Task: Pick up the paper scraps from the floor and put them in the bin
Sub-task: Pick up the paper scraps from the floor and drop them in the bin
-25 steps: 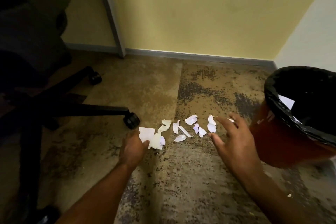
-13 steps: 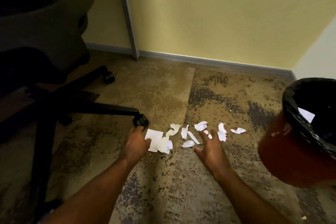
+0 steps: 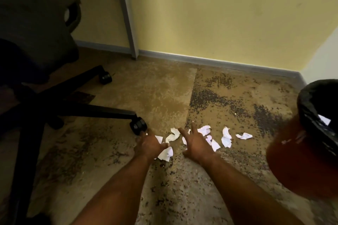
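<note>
Several white paper scraps (image 3: 226, 136) lie in a loose row on the speckled brown floor. My left hand (image 3: 148, 145) rests on the leftmost scraps, its fingers curled over a larger white piece (image 3: 166, 153). My right hand (image 3: 196, 142) hovers flat over the middle of the row with its fingers spread, holding nothing. One crumpled scrap (image 3: 243, 135) lies farthest right. The red bin (image 3: 292, 160) with a black liner stands at the right edge, tilted in view, and a white scrap (image 3: 325, 120) shows inside it.
A black office chair (image 3: 36, 45) fills the left side; one of its castor wheels (image 3: 138, 125) sits just beyond my left hand. A yellow wall with a grey skirting board (image 3: 210, 59) runs behind, and a grey table leg (image 3: 128, 14) stands at the wall.
My right hand has swept left from the bin side to the middle scraps, uncovering the right-hand pieces. My left hand has closed further over the left scraps. The view shifted left.
</note>
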The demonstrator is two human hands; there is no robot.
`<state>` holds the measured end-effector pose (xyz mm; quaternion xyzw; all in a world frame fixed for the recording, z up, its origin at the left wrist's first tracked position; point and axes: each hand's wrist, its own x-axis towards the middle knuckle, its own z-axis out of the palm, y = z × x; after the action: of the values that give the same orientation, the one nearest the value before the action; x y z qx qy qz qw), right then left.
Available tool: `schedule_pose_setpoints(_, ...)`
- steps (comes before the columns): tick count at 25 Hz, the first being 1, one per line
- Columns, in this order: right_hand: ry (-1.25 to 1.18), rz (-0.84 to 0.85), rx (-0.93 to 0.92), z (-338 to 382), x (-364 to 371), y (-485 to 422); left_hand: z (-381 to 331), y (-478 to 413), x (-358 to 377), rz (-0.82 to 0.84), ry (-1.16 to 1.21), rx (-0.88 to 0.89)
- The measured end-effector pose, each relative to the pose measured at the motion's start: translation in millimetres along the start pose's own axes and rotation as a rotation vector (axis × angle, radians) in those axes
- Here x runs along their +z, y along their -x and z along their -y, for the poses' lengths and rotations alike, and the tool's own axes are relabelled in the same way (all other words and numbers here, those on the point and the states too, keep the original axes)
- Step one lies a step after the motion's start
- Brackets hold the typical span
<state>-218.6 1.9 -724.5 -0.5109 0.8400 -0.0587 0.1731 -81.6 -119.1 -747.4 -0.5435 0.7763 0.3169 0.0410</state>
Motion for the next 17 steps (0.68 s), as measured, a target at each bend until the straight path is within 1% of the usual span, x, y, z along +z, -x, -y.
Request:
schedule_pose_setpoints(1,0.051,0.022,-0.037,7,6,-7,0,-4,13,0.077,-0.043,-0.025)
schedule_pose_setpoints(2,0.098,0.04,-0.084,14,11,-11,-1,-2,23,0.11,-0.102,-0.037)
schedule_pose_setpoints(3,0.147,0.077,-0.129,19,14,-13,-1,2,33,0.091,-0.176,-0.019)
schedule_pose_setpoints(5,0.208,0.142,-0.195,23,14,-13,2,18,40,-0.002,-0.278,0.074)
schedule_pose_setpoints(6,0.208,0.155,-0.206,21,15,-12,4,25,41,-0.022,-0.28,0.132)
schedule_pose_setpoints(9,0.146,0.199,-0.142,14,19,-8,15,41,39,-0.035,-0.243,0.231)
schedule_pose_setpoints(12,0.075,0.106,-0.139,9,29,-19,24,41,32,-0.059,-0.126,0.211)
schedule_pose_setpoints(14,0.051,0.03,-0.145,9,39,-27,28,33,26,-0.053,-0.137,0.176)
schedule_pose_setpoints(15,0.03,0.021,-0.138,9,45,-28,28,32,25,-0.031,-0.169,0.165)
schedule_pose_setpoints(17,-0.11,0.035,-0.111,10,54,-15,24,39,30,0.026,-0.168,0.173)
